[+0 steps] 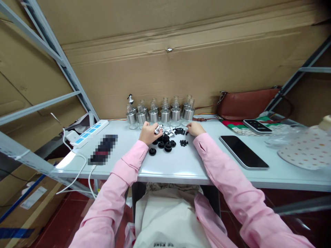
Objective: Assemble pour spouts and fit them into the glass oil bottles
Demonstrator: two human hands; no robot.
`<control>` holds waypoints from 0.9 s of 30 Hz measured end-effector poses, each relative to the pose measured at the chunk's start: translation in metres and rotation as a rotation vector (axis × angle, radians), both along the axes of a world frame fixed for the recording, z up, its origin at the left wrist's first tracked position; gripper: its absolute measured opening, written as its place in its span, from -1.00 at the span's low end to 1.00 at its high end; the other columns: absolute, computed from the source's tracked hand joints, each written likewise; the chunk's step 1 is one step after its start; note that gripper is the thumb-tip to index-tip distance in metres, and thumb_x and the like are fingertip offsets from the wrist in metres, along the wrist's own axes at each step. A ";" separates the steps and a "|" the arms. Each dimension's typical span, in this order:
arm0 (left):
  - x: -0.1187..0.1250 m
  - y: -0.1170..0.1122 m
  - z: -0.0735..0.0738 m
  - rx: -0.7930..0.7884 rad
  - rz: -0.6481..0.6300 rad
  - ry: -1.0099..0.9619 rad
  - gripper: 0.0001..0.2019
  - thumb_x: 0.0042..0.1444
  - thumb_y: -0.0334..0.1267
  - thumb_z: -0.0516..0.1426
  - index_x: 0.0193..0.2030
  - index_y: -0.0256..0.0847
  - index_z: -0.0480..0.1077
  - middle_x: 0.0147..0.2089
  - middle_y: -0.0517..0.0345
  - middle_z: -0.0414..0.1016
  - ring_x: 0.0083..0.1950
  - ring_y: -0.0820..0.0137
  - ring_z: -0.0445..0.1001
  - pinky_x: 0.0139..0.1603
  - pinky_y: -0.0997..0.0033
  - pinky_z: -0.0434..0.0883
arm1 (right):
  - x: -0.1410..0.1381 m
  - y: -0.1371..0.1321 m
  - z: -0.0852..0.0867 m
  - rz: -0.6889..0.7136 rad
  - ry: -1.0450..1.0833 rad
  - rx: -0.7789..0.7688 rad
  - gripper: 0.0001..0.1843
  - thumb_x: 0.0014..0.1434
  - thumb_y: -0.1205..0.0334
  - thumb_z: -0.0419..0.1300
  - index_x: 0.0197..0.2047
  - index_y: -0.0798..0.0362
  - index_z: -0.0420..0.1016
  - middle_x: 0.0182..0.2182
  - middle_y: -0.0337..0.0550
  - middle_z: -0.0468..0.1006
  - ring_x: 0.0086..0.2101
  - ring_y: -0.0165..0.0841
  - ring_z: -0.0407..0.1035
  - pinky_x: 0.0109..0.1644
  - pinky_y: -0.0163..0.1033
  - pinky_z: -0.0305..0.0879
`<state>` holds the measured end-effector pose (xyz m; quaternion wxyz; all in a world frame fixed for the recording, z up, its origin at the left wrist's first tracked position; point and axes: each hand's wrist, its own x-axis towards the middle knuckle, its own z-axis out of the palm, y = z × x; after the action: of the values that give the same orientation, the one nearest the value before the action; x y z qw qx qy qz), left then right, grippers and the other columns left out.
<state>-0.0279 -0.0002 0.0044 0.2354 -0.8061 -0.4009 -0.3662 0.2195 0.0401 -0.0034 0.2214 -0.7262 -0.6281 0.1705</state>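
My left hand [148, 133] is closed around a silver metal spout piece [157, 130] at the left edge of a heap of similar silver pieces [169, 131]. Below its fingers lie several black ribbed stoppers [167, 146]. My right hand [196, 129] pinches what looks like a small black part [187, 132], its fingertips beside a cluster of small black pieces [179, 131]. Another little group of black pieces [183, 142] sits just below. Behind both hands stand rows of glass bottles [165, 115] with metal bands; one at the back left carries a pourer [130, 99].
A power strip [90, 132] and a pixelated dark object [102, 150] lie left on the white table [176, 170]. To the right are a black-screened phone [243, 151], a remote-like device [257, 126], a brown bag [245, 105] and a dotted cloth item [305, 148]. Cardboard [144, 75] walls the back.
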 end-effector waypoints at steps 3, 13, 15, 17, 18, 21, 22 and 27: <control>0.000 0.000 0.000 0.000 0.008 -0.007 -0.77 0.06 -0.17 0.03 -0.55 -0.17 0.16 -0.65 0.26 0.23 -0.55 0.44 0.01 -0.26 0.34 0.17 | -0.002 0.001 -0.002 -0.008 0.045 -0.031 -0.70 0.04 0.39 0.08 -0.17 0.21 0.54 -0.46 0.01 0.58 -0.43 -0.30 0.47 -0.24 -0.28 0.31; 0.002 -0.003 0.000 -0.082 -0.024 -0.013 -0.69 0.10 -0.03 0.02 -0.54 -0.17 0.21 -0.62 0.21 0.22 -0.47 0.39 0.09 -0.27 0.34 0.19 | -0.020 -0.023 0.022 0.130 0.139 0.113 -0.73 0.13 0.25 0.02 -0.25 0.18 0.49 -0.39 -0.03 0.57 -0.44 -0.39 0.44 -0.23 -0.31 0.30; 0.004 -0.006 0.000 -0.102 -0.042 0.006 -0.68 0.09 0.01 0.02 -0.52 -0.17 0.23 -0.60 0.18 0.24 -0.42 0.35 0.13 -0.29 0.35 0.18 | -0.035 -0.039 0.030 0.331 0.299 0.160 -0.72 0.12 0.14 0.04 -0.27 0.16 0.46 -0.40 -0.06 0.56 -0.44 -0.39 0.43 -0.27 -0.31 0.31; 0.005 -0.007 0.000 -0.125 -0.068 0.037 -0.68 0.09 0.02 0.03 -0.50 -0.17 0.25 -0.58 0.17 0.27 -0.41 0.35 0.13 -0.30 0.34 0.18 | -0.052 -0.055 0.036 0.594 0.433 0.183 -0.72 0.11 0.09 0.06 -0.25 0.13 0.42 -0.40 -0.12 0.54 -0.43 -0.40 0.41 -0.29 -0.31 0.31; 0.005 -0.008 0.000 -0.137 -0.079 0.047 -0.69 0.08 0.02 0.03 -0.49 -0.17 0.26 -0.58 0.17 0.27 -0.42 0.35 0.13 -0.30 0.34 0.18 | -0.060 -0.062 0.037 0.676 0.453 0.218 -0.73 0.09 0.09 0.08 -0.25 0.12 0.41 -0.42 -0.15 0.53 -0.43 -0.41 0.40 -0.30 -0.31 0.30; 0.004 -0.008 -0.001 -0.155 -0.100 0.050 -0.71 0.07 0.01 0.05 -0.46 -0.17 0.28 -0.56 0.16 0.30 -0.40 0.33 0.16 -0.29 0.34 0.19 | -0.074 -0.073 0.038 0.698 0.372 0.361 -0.80 0.11 0.13 0.07 -0.29 0.10 0.36 -0.53 -0.25 0.46 -0.50 -0.44 0.33 -0.35 -0.33 0.25; 0.004 -0.008 -0.001 -0.153 -0.102 0.049 -0.71 0.07 0.01 0.05 -0.46 -0.17 0.28 -0.56 0.16 0.30 -0.39 0.33 0.16 -0.29 0.33 0.19 | -0.075 -0.073 0.038 0.692 0.341 0.384 -0.81 0.13 0.15 0.04 -0.30 0.09 0.35 -0.55 -0.26 0.43 -0.52 -0.45 0.31 -0.37 -0.34 0.23; 0.005 -0.007 0.001 -0.122 -0.103 0.069 -0.69 0.10 0.02 0.04 -0.49 -0.17 0.25 -0.61 0.21 0.27 -0.45 0.37 0.14 -0.26 0.33 0.20 | -0.070 -0.068 0.035 0.714 0.239 0.462 -0.72 0.19 0.11 -0.04 -0.44 0.08 0.30 -0.58 -0.29 0.34 -0.53 -0.48 0.23 -0.39 -0.38 0.12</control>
<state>-0.0234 -0.0077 0.0056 0.1804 -0.8506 -0.3719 -0.3249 0.1494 -0.0282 0.0320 0.3762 -0.3704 -0.8313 0.1740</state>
